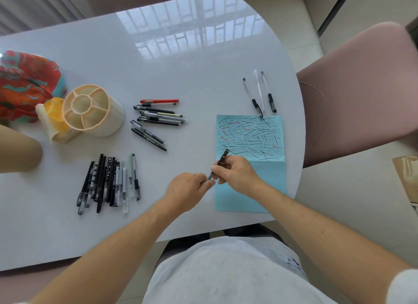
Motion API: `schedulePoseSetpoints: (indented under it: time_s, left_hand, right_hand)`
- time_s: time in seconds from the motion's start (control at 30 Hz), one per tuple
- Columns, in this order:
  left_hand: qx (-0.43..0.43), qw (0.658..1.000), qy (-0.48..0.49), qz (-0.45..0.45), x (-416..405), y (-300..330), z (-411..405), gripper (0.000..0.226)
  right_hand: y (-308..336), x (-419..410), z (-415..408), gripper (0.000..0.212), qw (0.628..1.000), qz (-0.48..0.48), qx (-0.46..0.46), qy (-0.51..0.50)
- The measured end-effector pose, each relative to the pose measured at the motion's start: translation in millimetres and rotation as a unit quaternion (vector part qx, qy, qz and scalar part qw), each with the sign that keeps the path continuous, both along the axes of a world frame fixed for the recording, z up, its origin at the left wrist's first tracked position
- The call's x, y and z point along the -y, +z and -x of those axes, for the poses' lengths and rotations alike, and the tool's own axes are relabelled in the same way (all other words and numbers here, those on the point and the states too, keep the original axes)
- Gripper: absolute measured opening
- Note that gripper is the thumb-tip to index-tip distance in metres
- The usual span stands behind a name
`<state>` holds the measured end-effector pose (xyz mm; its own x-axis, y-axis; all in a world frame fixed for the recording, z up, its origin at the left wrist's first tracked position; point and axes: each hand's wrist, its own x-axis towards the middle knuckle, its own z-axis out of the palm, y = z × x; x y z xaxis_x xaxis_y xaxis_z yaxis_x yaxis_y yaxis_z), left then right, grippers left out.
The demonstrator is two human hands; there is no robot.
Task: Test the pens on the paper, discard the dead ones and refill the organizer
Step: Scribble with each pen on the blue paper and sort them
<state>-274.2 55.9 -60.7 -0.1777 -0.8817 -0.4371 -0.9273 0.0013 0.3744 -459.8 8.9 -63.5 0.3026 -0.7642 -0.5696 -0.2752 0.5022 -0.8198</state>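
My right hand [237, 174] grips a black patterned pen [222, 159] above the near left part of the blue paper [271, 179], which is covered with black and red strokes at its far half. My left hand [187, 188] pinches the pen's near end, probably its cap. A cream round organizer [93, 110] with several compartments stands at the left and holds no pens. Several pens lie in a bundle [108, 181] near the front left. Another group of pens [158, 116], one red, lies mid-table. Three pens [260, 93] lie beyond the paper.
A colourful red cloth bag [24, 84] and a yellow and cream item [53, 120] sit beside the organizer at the left. A pink chair [362, 88] stands to the right of the white table [158, 54]. A brown paper bag [407, 177] is on the floor.
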Motion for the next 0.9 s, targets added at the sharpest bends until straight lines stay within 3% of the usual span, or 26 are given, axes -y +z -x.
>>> schedulePoseSetpoints:
  time_s: [0.17, 0.33, 0.57, 0.77, 0.9]
  left_hand:
    - [0.118, 0.986, 0.104, 0.045, -22.7, 0.2, -58.8, 0.054]
    - [0.22, 0.959, 0.18, 0.004, -44.9, -6.2, -118.7, 0.055]
    - [0.232, 0.956, 0.167, -0.063, -41.9, -14.7, -152.7, 0.055]
    - [0.226, 0.96, 0.157, -0.055, -43.2, -18.6, -166.2, 0.056]
    - [0.227, 0.96, 0.156, -0.054, -46.5, -21.6, -171.0, 0.052]
  right_hand:
    - [-7.2, 23.7, -42.7, 0.011, 0.998, 0.005, -0.065, -0.016]
    - [-14.7, 41.7, -100.0, 0.009, 0.977, 0.084, -0.167, 0.102]
    - [-27.5, 57.3, -167.4, 0.025, 0.908, 0.211, -0.306, 0.192]
    - [-33.3, 62.2, -218.8, 0.031, 0.876, 0.318, -0.303, 0.198]
    - [-34.2, 72.4, -254.2, 0.044, 0.856, 0.318, -0.335, 0.23]
